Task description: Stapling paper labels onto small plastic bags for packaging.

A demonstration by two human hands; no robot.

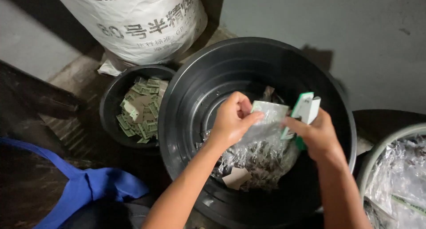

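Observation:
Both my hands are over a large black plastic tub [186,100]. My left hand [233,120] pinches the edge of a small clear plastic packet [268,115]. My right hand [317,133] grips the same packet's other side and also holds a small green-and-white card [306,107]. Below my hands, the bottom of the tub holds a heap of crumpled clear plastic wrappers [257,160] with a scrap of brown cardboard [236,178].
A smaller black bucket [111,107] at the left holds several green-and-white cards [142,111]. A big white woven sack [137,22] stands behind it. A blue cloth [88,184] lies at lower left. Another container of clear wrappers [399,175] is at the right edge.

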